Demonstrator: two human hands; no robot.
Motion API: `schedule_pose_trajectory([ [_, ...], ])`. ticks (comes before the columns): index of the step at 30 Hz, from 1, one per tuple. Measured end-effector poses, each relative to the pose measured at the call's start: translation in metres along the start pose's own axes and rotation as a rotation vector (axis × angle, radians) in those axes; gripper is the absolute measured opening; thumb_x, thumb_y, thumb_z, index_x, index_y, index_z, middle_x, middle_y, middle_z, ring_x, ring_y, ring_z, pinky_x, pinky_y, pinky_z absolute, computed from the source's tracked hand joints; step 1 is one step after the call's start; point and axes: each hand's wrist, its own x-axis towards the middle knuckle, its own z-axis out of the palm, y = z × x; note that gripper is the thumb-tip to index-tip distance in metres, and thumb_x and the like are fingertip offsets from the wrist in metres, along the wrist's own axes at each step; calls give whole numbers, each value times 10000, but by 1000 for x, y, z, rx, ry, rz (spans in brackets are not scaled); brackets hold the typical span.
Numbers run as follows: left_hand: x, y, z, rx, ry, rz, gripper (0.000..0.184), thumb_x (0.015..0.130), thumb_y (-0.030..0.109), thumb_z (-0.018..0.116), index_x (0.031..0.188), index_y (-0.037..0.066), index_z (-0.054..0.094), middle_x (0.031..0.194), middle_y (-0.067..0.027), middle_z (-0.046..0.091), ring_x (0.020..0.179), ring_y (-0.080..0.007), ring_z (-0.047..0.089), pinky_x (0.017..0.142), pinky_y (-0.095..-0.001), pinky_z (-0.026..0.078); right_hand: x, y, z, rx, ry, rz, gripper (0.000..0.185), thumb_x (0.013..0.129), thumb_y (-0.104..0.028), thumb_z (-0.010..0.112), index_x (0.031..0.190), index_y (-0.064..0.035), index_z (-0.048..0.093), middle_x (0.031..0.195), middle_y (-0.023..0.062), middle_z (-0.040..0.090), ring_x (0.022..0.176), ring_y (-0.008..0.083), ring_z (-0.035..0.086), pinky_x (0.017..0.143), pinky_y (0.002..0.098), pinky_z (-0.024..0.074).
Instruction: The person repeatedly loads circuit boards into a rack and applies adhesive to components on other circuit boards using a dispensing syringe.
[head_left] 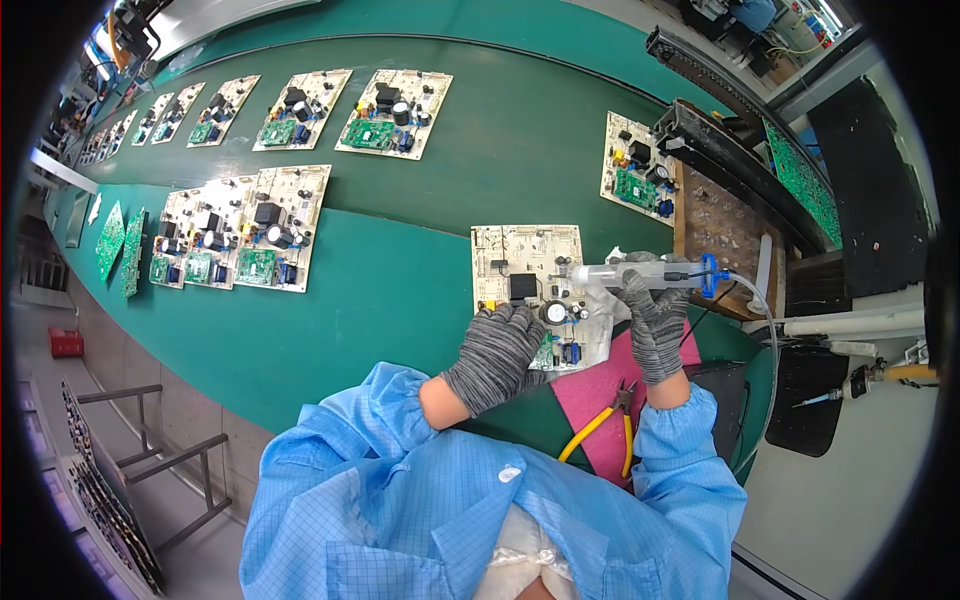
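Note:
A cream circuit board (537, 243) lies before me on the green bench, carrying black, green and blue parts. My left hand (497, 352), in a grey striped glove, grips its lower left edge with bent fingers. In my right hand (652, 325), gloved alike, is a clear dispensing syringe (640, 274) with a blue cap and a hose behind it. The syringe lies nearly level, its tip end over the board's upper right part. A crumpled white wipe (598, 325) sits between the board and my right hand, partly hidden.
Yellow-handled cutters (603, 428) rest on a pink cloth (588, 392). Similar boards (395, 112) stand along the belt, and several overlap on the left (285, 215). One board (637, 165) is beside the black rail (735, 165). Green boards (112, 240) lean at far left.

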Motion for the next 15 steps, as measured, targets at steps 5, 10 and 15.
schedule_pose_trajectory([
  [5,0,-1,2,-1,-12,0,631,617,471,633,1006,-15,527,961,-185,524,867,-311,511,744,-409,404,0,-3,1,12,-22,2,342,734,-3,621,989,-45,397,931,100,544,870,188,555,779,308,470],
  [10,-1,0,0,-7,46,6,639,609,454,643,1019,-19,517,969,-185,520,874,-313,509,748,-413,403,0,-1,-3,-69,-30,-2,340,741,-37,626,1001,-43,407,946,101,538,873,188,549,774,309,475],
  [15,0,1,-3,-27,-7,-13,645,602,440,644,1037,-18,511,981,-186,517,888,-319,506,759,-412,400,0,2,-3,-37,-21,-16,379,736,-7,621,1022,-53,376,958,103,526,886,184,536,783,310,468],
])
